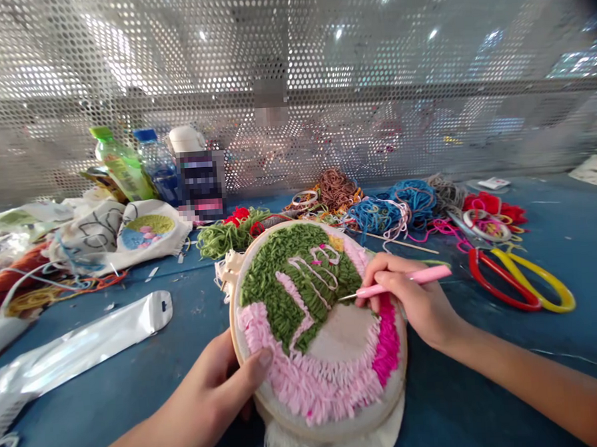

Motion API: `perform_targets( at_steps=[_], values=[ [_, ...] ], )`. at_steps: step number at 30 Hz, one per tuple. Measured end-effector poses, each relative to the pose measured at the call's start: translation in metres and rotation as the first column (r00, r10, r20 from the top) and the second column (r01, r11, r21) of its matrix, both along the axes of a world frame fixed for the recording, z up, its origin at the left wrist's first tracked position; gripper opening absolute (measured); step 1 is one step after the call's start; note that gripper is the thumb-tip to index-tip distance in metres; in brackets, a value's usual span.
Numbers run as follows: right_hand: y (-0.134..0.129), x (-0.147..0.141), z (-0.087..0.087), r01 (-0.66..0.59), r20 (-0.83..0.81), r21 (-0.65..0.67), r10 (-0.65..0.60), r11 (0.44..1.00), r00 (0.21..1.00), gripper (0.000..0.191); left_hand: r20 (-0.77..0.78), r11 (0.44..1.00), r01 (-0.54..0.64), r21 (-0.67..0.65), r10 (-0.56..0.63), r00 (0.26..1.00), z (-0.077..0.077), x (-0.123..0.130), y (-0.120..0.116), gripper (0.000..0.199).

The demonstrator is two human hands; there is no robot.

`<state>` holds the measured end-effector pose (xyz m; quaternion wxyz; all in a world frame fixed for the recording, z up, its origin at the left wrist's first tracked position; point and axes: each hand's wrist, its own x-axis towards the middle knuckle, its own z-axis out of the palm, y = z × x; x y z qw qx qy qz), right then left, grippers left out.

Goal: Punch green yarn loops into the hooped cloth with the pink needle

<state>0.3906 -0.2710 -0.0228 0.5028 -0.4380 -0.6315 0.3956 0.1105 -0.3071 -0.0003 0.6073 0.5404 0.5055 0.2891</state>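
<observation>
If the left hand (219,381), clasping the hoop (234,290) (thumb on top), slackens, the needle (434,274) pinched in the right hand (423,307) could slip.

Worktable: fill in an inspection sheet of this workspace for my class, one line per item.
Surface: blue table, small scraps lying on it.
Job's things: hoop with green and pink stitching, part of its cloth unstitched; pink needle, tip at the stitching.
Clutter: yarn, scissors, packet, bottles.
Hands: left grips the hoop's edge; right holds the needle.
Cables: nothing seen that is plainly a cable.
Surroundings: perforated screen behind, lights beyond.
</observation>
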Motion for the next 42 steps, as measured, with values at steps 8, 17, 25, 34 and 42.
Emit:
perform_targets(
  at_steps=[8, 17, 25, 34, 42],
  values=[
    [-0.007, -0.017, -0.003, -0.196, 0.448, 0.287, 0.05, 0.937, 0.893, 0.013, 0.004, 0.968, 0.094, 0.234, -0.098, 0.995, 0.006, 0.0, -0.01, 0.039],
    [0.0, -0.002, -0.008, -0.094, -0.029, 0.041, 0.095, 0.995, 0.995, 0.019, 0.023, 0.994, -0.098, -0.041, 0.099, 0.995, 0.01, 0.006, 0.003, 0.046],
    [0.002, 0.002, -0.008, -0.06, -0.248, -0.017, 0.054, 0.998, 0.967, 0.019, 0.031, 0.992, -0.115, -0.048, 0.117, 0.993, 0.012, 0.007, 0.004, 0.044],
    [0.004, 0.002, -0.006, -0.035, -0.336, -0.049, 0.017, 0.998, 0.942, 0.02, 0.002, 0.989, -0.134, -0.056, 0.134, 0.991, 0.016, 0.01, 0.004, 0.036],
    [-0.004, -0.007, 0.007, -0.121, 0.093, 0.073, 0.114, 0.99, 0.989, 0.02, -0.06, 0.98, -0.177, 0.095, 0.183, 0.981, -0.006, -0.004, -0.022, 0.042]
  ],
)
